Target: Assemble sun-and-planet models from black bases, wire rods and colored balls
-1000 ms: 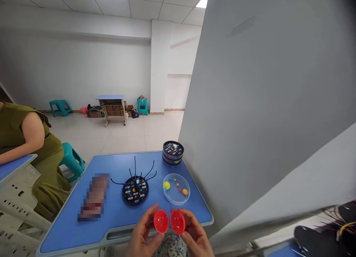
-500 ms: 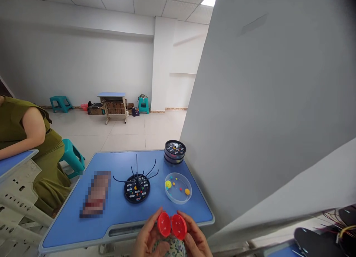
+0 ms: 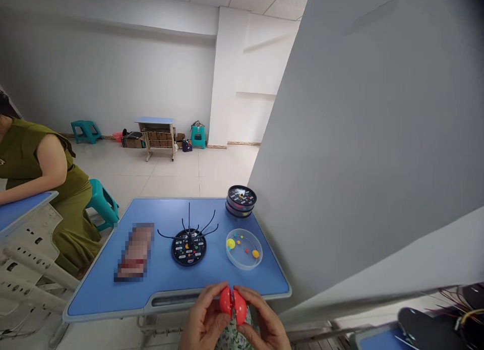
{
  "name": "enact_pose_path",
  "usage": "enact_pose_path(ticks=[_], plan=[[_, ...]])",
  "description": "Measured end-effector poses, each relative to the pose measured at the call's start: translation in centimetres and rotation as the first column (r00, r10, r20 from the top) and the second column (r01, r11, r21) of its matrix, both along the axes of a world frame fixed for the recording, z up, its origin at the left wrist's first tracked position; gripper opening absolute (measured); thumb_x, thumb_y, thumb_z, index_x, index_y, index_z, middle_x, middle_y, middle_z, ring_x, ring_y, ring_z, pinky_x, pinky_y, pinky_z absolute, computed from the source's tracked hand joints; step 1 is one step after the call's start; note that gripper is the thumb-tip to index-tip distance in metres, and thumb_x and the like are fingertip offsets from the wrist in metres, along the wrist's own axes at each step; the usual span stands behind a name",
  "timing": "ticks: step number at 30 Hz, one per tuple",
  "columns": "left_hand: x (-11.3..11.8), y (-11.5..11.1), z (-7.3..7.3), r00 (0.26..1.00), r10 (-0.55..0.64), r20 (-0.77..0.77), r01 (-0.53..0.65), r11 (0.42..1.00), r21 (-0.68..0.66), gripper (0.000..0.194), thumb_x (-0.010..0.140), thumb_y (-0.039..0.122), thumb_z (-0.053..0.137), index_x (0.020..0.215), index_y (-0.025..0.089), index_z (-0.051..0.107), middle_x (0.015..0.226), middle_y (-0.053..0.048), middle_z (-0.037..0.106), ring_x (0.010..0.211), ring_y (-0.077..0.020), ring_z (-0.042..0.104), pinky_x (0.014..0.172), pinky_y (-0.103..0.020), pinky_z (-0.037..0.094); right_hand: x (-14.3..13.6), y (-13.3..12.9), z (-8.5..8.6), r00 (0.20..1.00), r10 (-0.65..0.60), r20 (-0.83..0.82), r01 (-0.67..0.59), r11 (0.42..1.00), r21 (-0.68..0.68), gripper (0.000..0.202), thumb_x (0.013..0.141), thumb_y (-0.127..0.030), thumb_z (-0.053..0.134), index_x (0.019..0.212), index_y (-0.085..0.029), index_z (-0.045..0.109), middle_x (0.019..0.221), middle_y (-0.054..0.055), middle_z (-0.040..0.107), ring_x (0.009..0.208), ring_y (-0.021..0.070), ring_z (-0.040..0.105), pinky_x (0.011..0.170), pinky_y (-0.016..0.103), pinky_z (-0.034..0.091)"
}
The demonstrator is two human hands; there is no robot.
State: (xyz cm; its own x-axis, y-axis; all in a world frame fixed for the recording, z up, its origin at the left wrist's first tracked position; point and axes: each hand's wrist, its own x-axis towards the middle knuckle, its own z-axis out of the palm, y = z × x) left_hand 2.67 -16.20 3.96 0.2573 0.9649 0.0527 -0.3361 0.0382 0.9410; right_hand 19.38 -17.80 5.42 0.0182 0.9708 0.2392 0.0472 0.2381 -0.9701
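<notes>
Just in front of the desk's near edge, my left hand [image 3: 206, 317] grips one red half shell [image 3: 226, 301] between thumb and fingers. My right hand [image 3: 264, 319] pinches the other red half shell [image 3: 239, 307]. The two halves face each other with a narrow gap between them. Beyond them on the blue desk [image 3: 151, 294] stands a round black base [image 3: 189, 249] with several curved black arms. To its right, a clear round dish [image 3: 244, 261] holds several small coloured balls, among them a yellow one [image 3: 230, 244] and an orange one [image 3: 256, 254].
Stacked round black-rimmed containers [image 3: 241, 201] stand at the desk's back right corner. A pixelated flat item [image 3: 135, 253] lies at the left. The grey partition [image 3: 340, 163] borders the desk's right side. A person in green [image 3: 49, 163] sits at the neighbouring desk.
The red halves have turned from showing their hollow insides to facing each other, and my hands have brought them closer together. The camera view has shifted slightly.
</notes>
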Motion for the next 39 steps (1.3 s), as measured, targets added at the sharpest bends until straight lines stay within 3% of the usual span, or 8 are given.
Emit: enact_pose_path(ticks=[7, 26, 39], plan=[[0.0, -0.2, 0.7, 0.998, -0.062, -0.01, 0.062, 0.997, -0.051, 0.05, 0.079, 0.044, 0.071, 0.124, 0.024, 0.062, 0.119, -0.013, 0.071, 0.108, -0.0279, 0.066, 0.098, -0.04, 0.049, 0.1, -0.1, 0.4, 0.999, -0.009, 0.048, 0.007, 0.999, 0.035, 0.035, 0.077, -0.039, 0.074, 0.112, -0.035, 0.071, 0.114, 0.008, 0.071, 0.108, 0.0299, 0.063, 0.098, 0.042, 0.05], [0.0, -0.3, 1.1, 0.996, -0.062, -0.061, 0.06, 0.998, -0.038, 0.051, 0.079, 0.046, 0.07, 0.124, 0.023, 0.063, 0.122, -0.013, 0.069, 0.111, -0.0292, 0.065, 0.1, -0.041, 0.048, 0.1, -0.1, 0.7, 0.996, 0.001, 0.086, -0.006, 0.998, 0.057, 0.035, 0.078, -0.042, 0.072, 0.113, -0.034, 0.07, 0.112, 0.01, 0.072, 0.104, 0.0306, 0.065, 0.094, 0.044, 0.052], [0.0, -0.4, 1.4, 0.998, -0.048, -0.028, 0.048, 0.999, -0.011, 0.048, 0.076, 0.045, 0.074, 0.119, 0.024, 0.067, 0.121, -0.012, 0.07, 0.107, -0.0283, 0.067, 0.096, -0.037, 0.051, 0.2, -0.1, 0.7, 0.994, -0.013, 0.106, -0.003, 0.988, 0.155, 0.035, 0.078, -0.037, 0.074, 0.113, -0.038, 0.07, 0.11, 0.008, 0.073, 0.101, 0.0308, 0.067, 0.091, 0.043, 0.054]])
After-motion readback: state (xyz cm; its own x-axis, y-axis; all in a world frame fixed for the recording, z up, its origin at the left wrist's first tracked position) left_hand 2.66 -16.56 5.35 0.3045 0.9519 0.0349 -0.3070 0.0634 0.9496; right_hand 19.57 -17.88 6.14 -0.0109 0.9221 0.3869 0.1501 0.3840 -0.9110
